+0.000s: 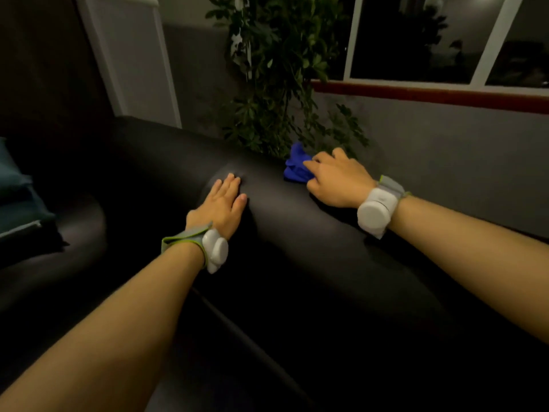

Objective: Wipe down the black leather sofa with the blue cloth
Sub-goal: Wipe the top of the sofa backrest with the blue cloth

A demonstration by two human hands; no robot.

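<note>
Sofa [297, 233] top needs long, slow rubs. Right hand [335, 179] grips the blue cloth [294, 169]; left hand [221, 202] rests flat, fingers straight.

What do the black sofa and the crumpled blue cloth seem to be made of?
Black sofa: looks like leather or a leather-like vinyl, smooth with a soft sheen, dimpling under the left hand. Crumpled blue cloth: soft matte fabric, bunched into folds under the right hand; the exact fibre cannot be told.

The black leather sofa [297, 233] bears a bunched blue cloth [295, 168] on its backrest; teal cushions [17, 203] on its seat.
</note>
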